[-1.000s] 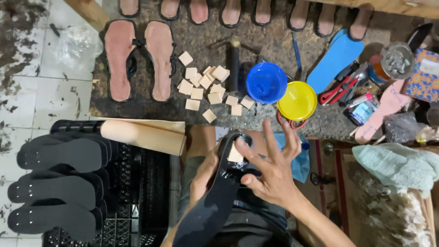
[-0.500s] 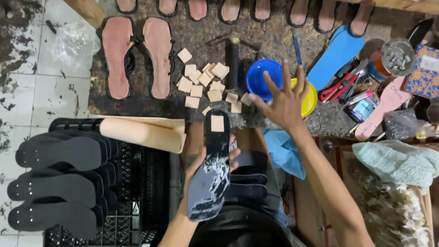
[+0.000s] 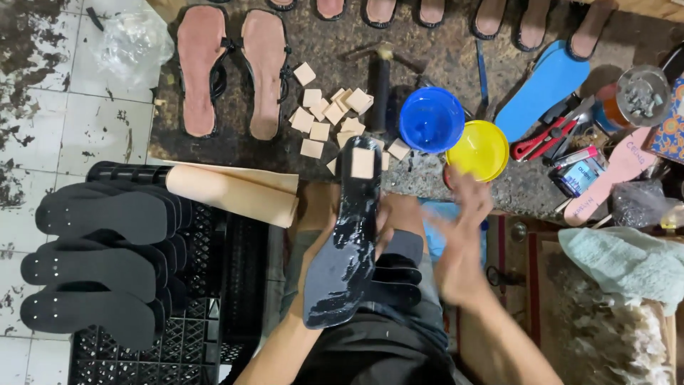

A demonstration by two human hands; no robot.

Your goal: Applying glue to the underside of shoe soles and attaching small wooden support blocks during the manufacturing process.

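The left hand [image 3: 324, 221] holds a black sole [image 3: 347, 242] from below, over the person's lap; the fingers are wrapped around its underside and only the thumb edge shows beside it. The sole is long, glossy with wet glue, and its narrow end points up toward the desk [image 3: 427, 178]. A small tan square patch [image 3: 363, 163] sits on this upper end of the sole. The right hand [image 3: 459, 242] is in the air just to the right of the sole, not touching it; it is blurred, the fingers look spread and it pinches nothing. Under the sole, more black soles [image 3: 395, 274] lie stacked on the lap. On the desk, just above the sole's tip, lies a loose heap of tan square pieces [image 3: 328, 114], and beside them a dark hammer [image 3: 381, 85] with its head up. To the right of the hammer there is a blue bowl [image 3: 431, 120], and a yellow bowl [image 3: 477, 150] just beside it. Farther right lie red-handled pliers [image 3: 545, 139] and a blue insole [image 3: 545, 85]. At the upper left of the desk a pair of pink-brown sandals [image 3: 231, 71] lies side by side. To the left of the person, a roll of tan material [image 3: 228, 192] rests on a black plastic crate [image 3: 221, 299], and flat black soles [image 3: 100, 264] are piled on this crate.
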